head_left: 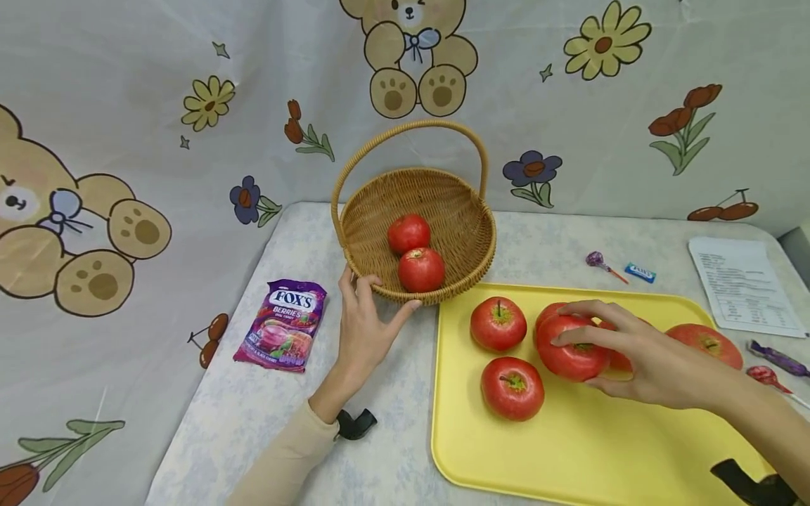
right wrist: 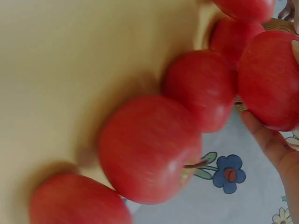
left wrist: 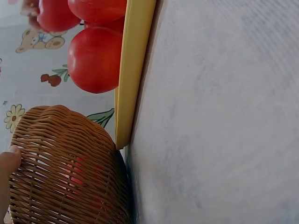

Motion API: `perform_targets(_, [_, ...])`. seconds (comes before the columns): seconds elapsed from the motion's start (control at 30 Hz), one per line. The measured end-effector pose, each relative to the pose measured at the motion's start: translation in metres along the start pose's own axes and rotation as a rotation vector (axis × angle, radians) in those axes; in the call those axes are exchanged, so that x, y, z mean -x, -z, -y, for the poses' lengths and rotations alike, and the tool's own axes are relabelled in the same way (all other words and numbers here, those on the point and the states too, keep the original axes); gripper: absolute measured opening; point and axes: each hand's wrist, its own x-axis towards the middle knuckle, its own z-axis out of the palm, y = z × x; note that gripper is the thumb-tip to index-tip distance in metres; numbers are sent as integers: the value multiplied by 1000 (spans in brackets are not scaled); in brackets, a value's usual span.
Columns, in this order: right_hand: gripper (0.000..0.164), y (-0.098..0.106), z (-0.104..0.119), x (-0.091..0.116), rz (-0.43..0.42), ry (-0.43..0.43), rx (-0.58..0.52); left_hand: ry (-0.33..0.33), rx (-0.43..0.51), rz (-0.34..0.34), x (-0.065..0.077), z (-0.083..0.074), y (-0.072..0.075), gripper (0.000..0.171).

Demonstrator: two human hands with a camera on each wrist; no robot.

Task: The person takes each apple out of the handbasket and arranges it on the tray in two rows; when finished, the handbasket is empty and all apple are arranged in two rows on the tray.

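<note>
My left hand (head_left: 367,330) holds the front left rim of a wicker basket (head_left: 465,211); the thumb lies along the outside of the weave. Two red apples (head_left: 421,270) sit inside the basket, one behind the other. Over a yellow tray (head_left: 588,450), the fingers and thumb of my right hand (head_left: 652,355) grip another red apple (head_left: 569,355). In the right wrist view this held apple (right wrist: 271,81) appears raised above its neighbours. Several more apples (head_left: 498,325) rest on the tray, a few partly hidden behind the right hand and the held apple.
A purple candy bag (head_left: 283,325) lies left of the basket. Behind the tray are a lollipop (head_left: 596,260), a small blue-wrapped candy (head_left: 640,273) and a printed white packet (head_left: 747,284). A red lollipop (head_left: 762,374) and a purple wrapped candy (head_left: 780,358) lie at the right.
</note>
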Motion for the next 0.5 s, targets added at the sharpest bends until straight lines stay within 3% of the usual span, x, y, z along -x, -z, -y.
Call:
perform_targets(0.27, [52,-16,7,26,-19,-63,-30,12,4,7,-2,-2,1,69])
perform_targets(0.5, [50,-44,5,47,-57,-41,-76,17,-9,15,-1,-2,1,70])
